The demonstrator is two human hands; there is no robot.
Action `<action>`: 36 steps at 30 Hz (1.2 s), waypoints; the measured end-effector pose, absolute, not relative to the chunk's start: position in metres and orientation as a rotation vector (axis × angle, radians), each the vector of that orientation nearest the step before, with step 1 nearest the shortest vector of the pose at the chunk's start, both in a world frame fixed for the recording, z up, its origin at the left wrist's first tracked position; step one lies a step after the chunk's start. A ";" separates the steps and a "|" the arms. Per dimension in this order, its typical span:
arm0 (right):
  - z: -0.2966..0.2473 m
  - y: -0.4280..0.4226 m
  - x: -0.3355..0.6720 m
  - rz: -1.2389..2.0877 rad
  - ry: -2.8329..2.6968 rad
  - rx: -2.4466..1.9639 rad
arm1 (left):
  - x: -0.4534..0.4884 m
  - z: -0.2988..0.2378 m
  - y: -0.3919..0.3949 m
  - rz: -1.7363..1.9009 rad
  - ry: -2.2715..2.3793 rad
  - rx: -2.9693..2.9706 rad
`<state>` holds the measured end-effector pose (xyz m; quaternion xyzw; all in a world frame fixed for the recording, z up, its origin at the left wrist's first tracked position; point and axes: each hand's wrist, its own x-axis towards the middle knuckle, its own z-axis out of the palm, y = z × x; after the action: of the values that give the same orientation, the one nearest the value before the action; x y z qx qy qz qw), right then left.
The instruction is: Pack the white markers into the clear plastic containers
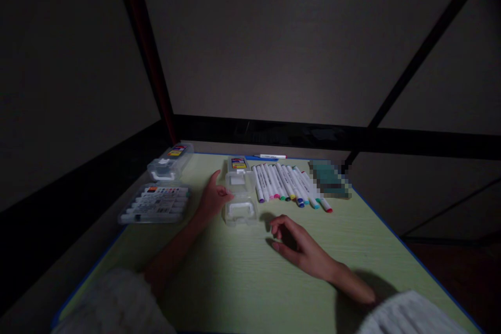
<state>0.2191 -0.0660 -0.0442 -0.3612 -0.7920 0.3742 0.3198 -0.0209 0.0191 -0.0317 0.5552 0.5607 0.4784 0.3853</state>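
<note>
My left hand [214, 197] is beside the left edge of a small clear plastic case [240, 211], which lies opened out on the table. One finger points up and away, and the other fingertips are at the case's edge; whether they touch it is unclear. My right hand [299, 245] hovers over the table to the right of the case, fingers loosely curved and apart from the thumb, with nothing between them. Beyond it lies a row of several white marker pens [279, 182] with coloured ends.
A clear case filled with markers [154, 203] lies at the left, with another clear case [171, 162] behind it. One marker [273, 156] rests near the far edge of the green table [250, 282]. A blurred green item [331, 178] is at the right.
</note>
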 end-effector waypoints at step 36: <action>-0.039 -0.067 0.219 0.910 -2.164 -0.953 | -0.004 -0.040 -0.006 0.805 1.288 2.904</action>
<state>0.2186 -0.0668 -0.0388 -0.3589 -0.8149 0.3428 0.2995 -0.0043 -0.0060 -0.0402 0.8841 0.3921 0.2450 -0.0676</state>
